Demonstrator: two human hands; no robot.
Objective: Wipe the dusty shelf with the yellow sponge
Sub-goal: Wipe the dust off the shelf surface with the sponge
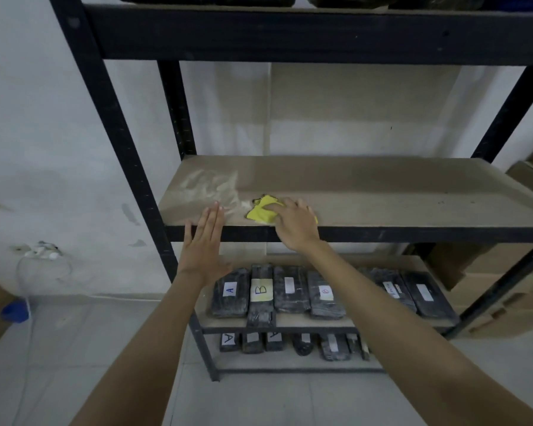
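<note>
Start at the left of the dusty shelf (366, 192), where a pale whitish dust patch (211, 187) spreads across the brown board near the left front corner. Your left hand (202, 245) sits just below and in front of that patch, its fingers straight and together, holding nothing; the fingertips (216, 207) reach over the front lip of the board at the patch's near edge, though you cannot tell from here whether they press on it or hover just above.

Just right of that comes the yellow sponge (260, 212), a crumpled, cloth-like wad lying on the board close to the front edge, with its left end touching the right fringe of the dust. Your right hand (296, 224) covers its right half, fingers curled down over it and gripping it against the shelf.

The relation to hold in mind: the dust lies to the left of the sponge and runs back toward the wall, so the wiping hand is the nearer one and the stroke probably needs to go leftward and away from you. Your flat left hand stands right in that path at the front edge.

Further right the board runs long and bare toward the right upright, greyed and lightly speckled.
</note>
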